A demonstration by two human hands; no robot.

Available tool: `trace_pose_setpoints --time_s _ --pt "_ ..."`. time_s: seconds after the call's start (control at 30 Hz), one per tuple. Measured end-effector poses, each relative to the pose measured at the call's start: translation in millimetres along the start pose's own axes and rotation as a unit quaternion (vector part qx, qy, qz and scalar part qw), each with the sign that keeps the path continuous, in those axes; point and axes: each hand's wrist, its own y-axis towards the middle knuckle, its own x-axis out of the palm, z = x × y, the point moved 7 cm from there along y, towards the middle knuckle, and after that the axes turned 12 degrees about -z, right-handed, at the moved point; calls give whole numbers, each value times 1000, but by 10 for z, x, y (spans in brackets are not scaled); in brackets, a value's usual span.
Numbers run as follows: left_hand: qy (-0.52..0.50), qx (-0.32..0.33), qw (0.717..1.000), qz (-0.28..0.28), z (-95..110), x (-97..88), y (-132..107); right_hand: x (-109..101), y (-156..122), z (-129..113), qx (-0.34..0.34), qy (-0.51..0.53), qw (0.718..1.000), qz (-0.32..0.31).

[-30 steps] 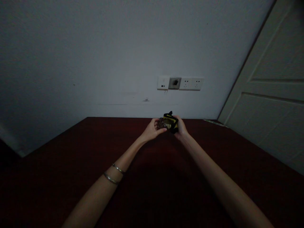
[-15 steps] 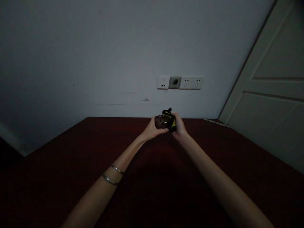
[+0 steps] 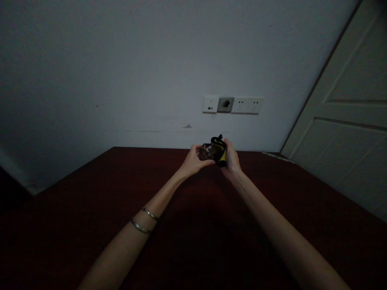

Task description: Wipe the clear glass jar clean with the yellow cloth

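My left hand (image 3: 192, 162) is closed round a clear, shiny glass-like object (image 3: 206, 152), thumb in front and fingers behind. Against its right end sits a black-and-yellow pouch-like item (image 3: 223, 156), with a small dark tab sticking up at its top. My right hand (image 3: 232, 160) grips this item from the right side. Both things are held together just above the far edge of the dark red table (image 3: 181, 209). The dim light hides their exact kind, and I cannot tell how far one lies inside the other.
Behind the table stands a pale wall (image 3: 151, 72) with a row of socket plates (image 3: 247, 105) and a grey switch plate (image 3: 225, 104). A panelled white door (image 3: 347, 121) is at the right. A thin flat strip (image 3: 278, 157) lies by the table's far right corner.
The pouch-like item and my right hand have shifted slightly right, away from my left hand. More of the clear object's length shows between them. The whole view has also moved a little.
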Motion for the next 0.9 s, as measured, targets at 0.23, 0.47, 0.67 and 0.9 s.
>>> trace_pose_setpoints --time_s 0.23,0.47,0.67,0.9 --pt "-62 -10 995 -71 114 134 -43 108 -42 -6 20 12 998 -54" --pt "-15 -5 985 -170 234 245 -52 22 -41 -57 101 24 993 -52" --pt "53 40 994 -90 279 124 -14 77 -69 29 74 43 994 -64" --pt "98 20 994 -39 293 32 -18 92 -134 130 17 35 999 -13"
